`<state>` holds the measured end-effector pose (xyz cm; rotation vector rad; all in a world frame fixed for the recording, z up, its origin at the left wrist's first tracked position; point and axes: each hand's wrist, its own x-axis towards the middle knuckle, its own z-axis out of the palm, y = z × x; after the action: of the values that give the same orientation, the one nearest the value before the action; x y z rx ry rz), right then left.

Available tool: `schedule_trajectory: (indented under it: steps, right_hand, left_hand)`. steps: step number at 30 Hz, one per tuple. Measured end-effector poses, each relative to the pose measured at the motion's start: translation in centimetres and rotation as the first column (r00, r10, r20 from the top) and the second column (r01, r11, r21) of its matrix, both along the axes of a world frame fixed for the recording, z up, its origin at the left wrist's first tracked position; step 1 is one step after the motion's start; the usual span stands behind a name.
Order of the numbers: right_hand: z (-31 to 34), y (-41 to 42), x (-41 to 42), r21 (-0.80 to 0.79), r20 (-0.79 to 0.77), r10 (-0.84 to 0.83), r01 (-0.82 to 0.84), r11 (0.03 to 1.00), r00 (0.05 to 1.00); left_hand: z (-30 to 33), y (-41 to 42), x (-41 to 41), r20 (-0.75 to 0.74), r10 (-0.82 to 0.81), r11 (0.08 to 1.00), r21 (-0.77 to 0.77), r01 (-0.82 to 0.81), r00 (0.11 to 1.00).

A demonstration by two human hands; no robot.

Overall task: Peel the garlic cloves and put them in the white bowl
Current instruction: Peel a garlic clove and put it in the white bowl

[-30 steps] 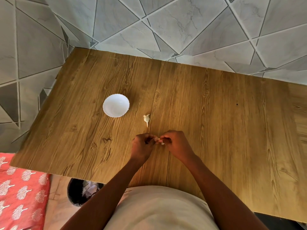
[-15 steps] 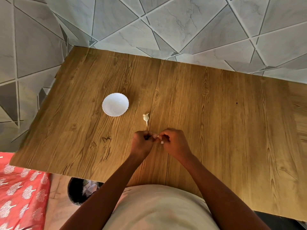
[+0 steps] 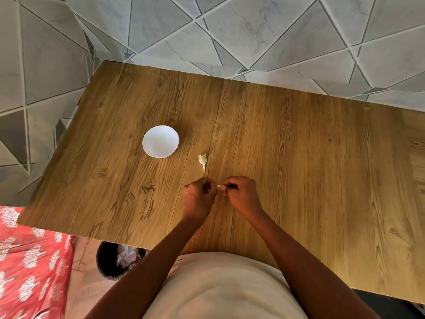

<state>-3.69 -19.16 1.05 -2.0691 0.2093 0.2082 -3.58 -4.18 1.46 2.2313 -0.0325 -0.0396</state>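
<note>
We see 1 garlic clove [image 3: 221,187] pinched between the curled fingers of the left hand [image 3: 199,197] and right hand [image 3: 241,195], above the wooden table [image 3: 299,157]. We judge it could slip and roll off. A second clove [image 3: 202,160] lies beside the white bowl [image 3: 160,141]; grey tiled floor [image 3: 253,31] surrounds.

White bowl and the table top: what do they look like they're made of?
White bowl: smooth, glossy white with a scalloped rim, likely glazed ceramic or opal glass; melamine can't be ruled out.
Table top: brown wood grain with knots, flat with a low sheen. The even pattern suggests laminate or printed veneer rather than solid wood, though I can't confirm that.
</note>
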Motion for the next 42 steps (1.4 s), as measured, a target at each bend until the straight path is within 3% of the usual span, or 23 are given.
schedule_trajectory:
  steps: [5, 11, 22, 28, 32, 37, 42]
  right_hand:
    - [-0.2, -0.5, 0.2, 0.108, -0.093, -0.026, 0.036, 0.993, 0.995]
    - [-0.4, -0.7, 0.0, 0.109, -0.068, 0.060, -0.053, 0.993, 0.996]
    - [-0.2, -0.5, -0.5, -0.169, 0.185, 0.188, -0.158, 0.973, 0.965]
    - [0.2, -0.4, -0.3, -0.283, 0.238, 0.279, -0.209, 0.936, 0.930]
    - [0.5, -0.4, -0.3, -0.268, 0.257, 0.261, -0.191, 0.944, 0.931]
    - [1.0, -1.0, -0.2, -0.041, 0.177, 0.070, -0.064, 0.997, 0.982]
    - [0.9, -0.7, -0.3, -0.007, 0.145, 0.062, -0.061, 0.998, 0.987]
  left_hand:
    - [-0.4, 1.3, 0.8, -0.050, -0.027, 1.000, 0.007, 0.027, 0.998]
    - [-0.1, 0.7, 0.6, -0.041, -0.099, 0.988, -0.122, 0.093, 0.994]
    - [0.4, -0.6, 1.3, -0.141, -0.027, 0.999, 0.016, 0.030, 0.990]
    - [0.3, -0.9, 1.6, -0.218, 0.007, 0.994, 0.104, 0.016, 0.976]
    - [0.6, -0.6, 1.3, -0.144, -0.059, 0.996, 0.064, 0.068, 0.988]
    - [0.7, 0.3, 1.0, 0.050, -0.216, 0.975, -0.040, 0.218, 0.975]
    - [0.4, 0.1, 0.8, 0.217, -0.266, 0.964, 0.084, 0.254, 0.939]
